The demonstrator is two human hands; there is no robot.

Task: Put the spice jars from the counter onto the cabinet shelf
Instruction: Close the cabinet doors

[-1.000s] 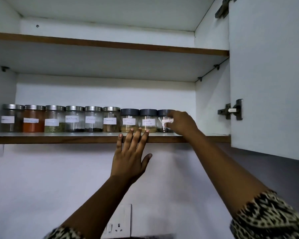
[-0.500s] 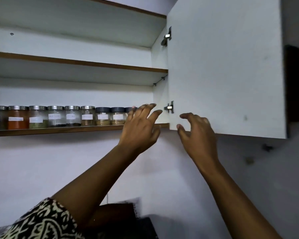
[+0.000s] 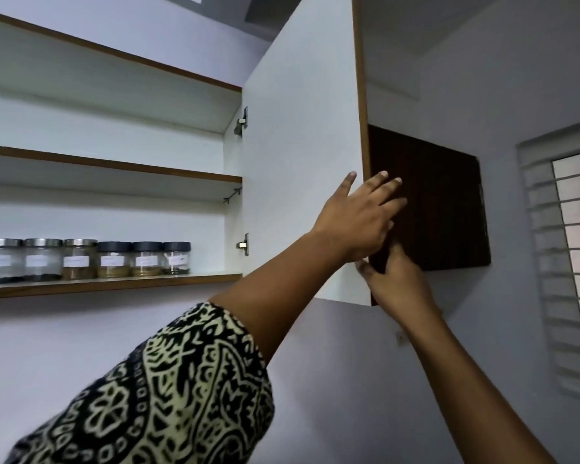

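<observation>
Left hand (image 3: 359, 219) spread flat, straight-fingered, across cabinet door (image 3: 298, 162) edge; right hand (image 3: 395, 279) pinches door's lower corner. Spice jars (image 3: 111, 259) on shelf (image 3: 114, 286), well left of both hands.

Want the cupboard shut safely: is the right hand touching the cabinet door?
Touching. The head view shows the right hand pinching the cabinet door at its outer edge.

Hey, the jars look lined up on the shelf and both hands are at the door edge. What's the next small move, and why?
Probably swing the cabinet door shut. The spice jars stand in a row on the shelf, neither hand holds one, the left hand lies straight-fingered across the door's free edge, and the right hand grips that edge lower down.
</observation>
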